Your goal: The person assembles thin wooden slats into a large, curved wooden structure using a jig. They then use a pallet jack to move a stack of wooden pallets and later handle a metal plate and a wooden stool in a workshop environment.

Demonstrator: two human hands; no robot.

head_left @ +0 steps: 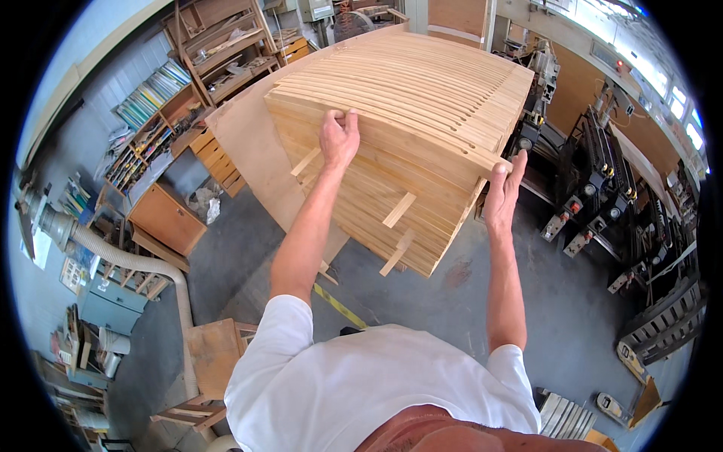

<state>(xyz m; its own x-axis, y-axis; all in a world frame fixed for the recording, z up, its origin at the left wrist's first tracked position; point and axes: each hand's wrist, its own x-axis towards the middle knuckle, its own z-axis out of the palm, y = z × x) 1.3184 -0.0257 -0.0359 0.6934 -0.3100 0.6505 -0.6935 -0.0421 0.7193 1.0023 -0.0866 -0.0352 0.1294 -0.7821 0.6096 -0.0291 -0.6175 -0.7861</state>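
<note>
A tall stack of pale wooden boards (pixel 369 177) stands in front of me, topped by a grooved wooden board (pixel 407 75) with long parallel slots. My left hand (pixel 340 137) is closed on the near edge of the grooved board, with its fingers curled. At the board's near right corner is my right hand (pixel 503 194). Its thumb presses the near edge while the straighter fingers run up along the right end. Thin wooden strips (pixel 399 209) stick out from between the boards lower in the stack.
Behind the stack lies a large brown sheet (pixel 256 166). Black machinery (pixel 595 181) stands on the right. Shelves (pixel 154 113), a wooden cabinet (pixel 167 218) and a ribbed hose (pixel 143 262) are on the left. A stool-like wooden piece (pixel 213 354) stands near my left side.
</note>
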